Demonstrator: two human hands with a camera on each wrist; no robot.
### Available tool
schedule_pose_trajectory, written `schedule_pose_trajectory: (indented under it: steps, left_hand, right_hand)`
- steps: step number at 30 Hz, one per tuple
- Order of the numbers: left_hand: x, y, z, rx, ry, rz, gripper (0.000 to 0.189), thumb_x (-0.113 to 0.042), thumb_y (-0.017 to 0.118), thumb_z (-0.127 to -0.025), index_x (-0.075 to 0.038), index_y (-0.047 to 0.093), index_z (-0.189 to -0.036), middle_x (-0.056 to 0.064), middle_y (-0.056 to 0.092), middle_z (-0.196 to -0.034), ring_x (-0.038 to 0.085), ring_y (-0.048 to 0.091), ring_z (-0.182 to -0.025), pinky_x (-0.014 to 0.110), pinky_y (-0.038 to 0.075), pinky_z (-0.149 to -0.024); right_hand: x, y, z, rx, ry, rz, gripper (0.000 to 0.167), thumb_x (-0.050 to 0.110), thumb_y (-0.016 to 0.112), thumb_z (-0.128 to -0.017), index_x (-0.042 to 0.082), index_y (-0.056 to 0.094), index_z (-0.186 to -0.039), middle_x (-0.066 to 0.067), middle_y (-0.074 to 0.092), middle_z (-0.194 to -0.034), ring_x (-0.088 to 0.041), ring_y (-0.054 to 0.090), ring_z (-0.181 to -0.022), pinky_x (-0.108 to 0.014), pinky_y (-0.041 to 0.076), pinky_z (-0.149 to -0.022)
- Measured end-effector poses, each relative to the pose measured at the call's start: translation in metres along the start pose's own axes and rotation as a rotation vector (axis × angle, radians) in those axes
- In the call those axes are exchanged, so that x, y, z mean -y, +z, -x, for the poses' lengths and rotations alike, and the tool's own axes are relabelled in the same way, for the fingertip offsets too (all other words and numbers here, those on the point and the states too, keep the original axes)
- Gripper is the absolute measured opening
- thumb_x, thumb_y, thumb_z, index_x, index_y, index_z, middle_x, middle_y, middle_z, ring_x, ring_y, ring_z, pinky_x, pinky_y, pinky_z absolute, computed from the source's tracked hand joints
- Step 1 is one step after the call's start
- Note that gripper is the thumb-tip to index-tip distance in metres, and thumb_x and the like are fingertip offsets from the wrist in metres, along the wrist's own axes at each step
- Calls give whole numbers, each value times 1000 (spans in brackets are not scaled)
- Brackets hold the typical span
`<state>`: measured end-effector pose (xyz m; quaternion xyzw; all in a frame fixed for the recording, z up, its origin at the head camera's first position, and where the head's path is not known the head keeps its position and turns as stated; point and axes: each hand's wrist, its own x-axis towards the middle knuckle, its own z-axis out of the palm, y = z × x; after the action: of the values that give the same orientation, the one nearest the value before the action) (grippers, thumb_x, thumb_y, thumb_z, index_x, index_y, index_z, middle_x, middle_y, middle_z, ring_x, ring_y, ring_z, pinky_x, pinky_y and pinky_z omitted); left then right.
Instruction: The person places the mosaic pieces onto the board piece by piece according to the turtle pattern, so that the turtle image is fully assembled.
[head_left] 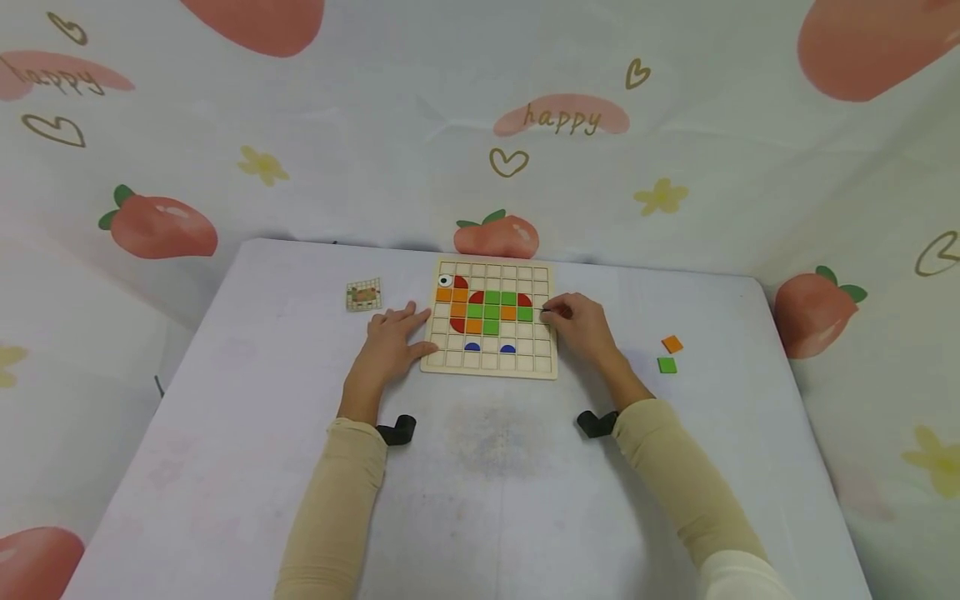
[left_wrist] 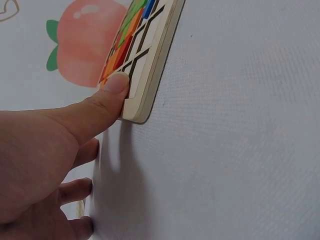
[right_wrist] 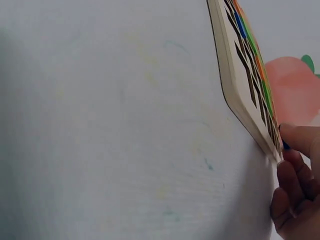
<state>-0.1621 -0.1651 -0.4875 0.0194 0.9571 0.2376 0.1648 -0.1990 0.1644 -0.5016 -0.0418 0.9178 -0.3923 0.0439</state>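
Observation:
A square wooden grid board [head_left: 489, 361] lies on the table, bearing a pattern of orange, green and red tiles, a round eye tile [head_left: 445, 282] and two blue half-round tiles [head_left: 507, 349]. My left hand [head_left: 387, 343] rests at the board's left edge, fingers spread. Its thumb [left_wrist: 116, 84] presses on the near left corner. Over the board's right edge, my right hand [head_left: 583, 325] pinches a small blue tile [right_wrist: 285, 145] between thumb and fingers, level with the row of green and orange squares. Most of that tile is hidden by the fingertips.
A small pattern card [head_left: 363, 295] lies left of the board. To the right, beyond my right forearm, are a loose orange tile [head_left: 672, 343] and a green tile [head_left: 667, 365]. A cloth printed with peaches hangs behind the table [head_left: 495, 517].

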Motion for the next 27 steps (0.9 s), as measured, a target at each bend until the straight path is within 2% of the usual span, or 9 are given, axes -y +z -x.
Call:
schedule_pose_trajectory:
  steps: [4, 8, 15, 21, 27]
  left_hand:
    - [1, 0, 0, -2, -6, -5, 75, -44, 71, -94, -27, 37, -159, 8, 24, -171, 46, 15, -157, 63, 26, -124]
    - [2, 0, 0, 3, -13, 8, 75, -44, 71, -94, -27, 37, -159, 7, 23, -171, 46, 14, -157, 63, 27, -123]
    - [1, 1, 0, 2, -11, 16, 75, -44, 71, -94, -28, 37, -159, 6, 23, -172, 45, 13, -157, 64, 26, -124]
    - [0, 1, 0, -6, -5, 15, 75, -43, 72, -94, -27, 38, -159, 7, 23, -171, 45, 14, -157, 63, 25, -124]
    - [-1, 0, 0, 6, -12, 5, 76, -44, 71, -94, -28, 36, -159, 7, 23, -172, 45, 13, -157, 63, 25, -124]
  right_hand:
    - [3, 5, -3, 15, 3, 5, 20, 22, 70, -98, 7, 72, -112, -11, 71, -104, -24, 59, -90, -30, 50, -76]
    - [4, 9, -5, 11, 13, 29, 18, 23, 71, -97, 7, 72, -106, -11, 66, -100, -24, 58, -88, -29, 47, -72]
    - [1, 6, -4, -4, 16, 34, 22, 24, 65, -100, 4, 72, -108, -13, 62, -102, -25, 56, -92, -31, 47, -76]
    - [1, 3, -2, 7, 15, 41, 19, 21, 70, -96, 4, 72, -105, -12, 57, -96, -25, 52, -90, -31, 42, -75]
    - [0, 10, -4, -27, 41, 73, 21, 24, 70, -95, 4, 69, -104, -11, 55, -95, -24, 50, -89, -31, 42, -74]
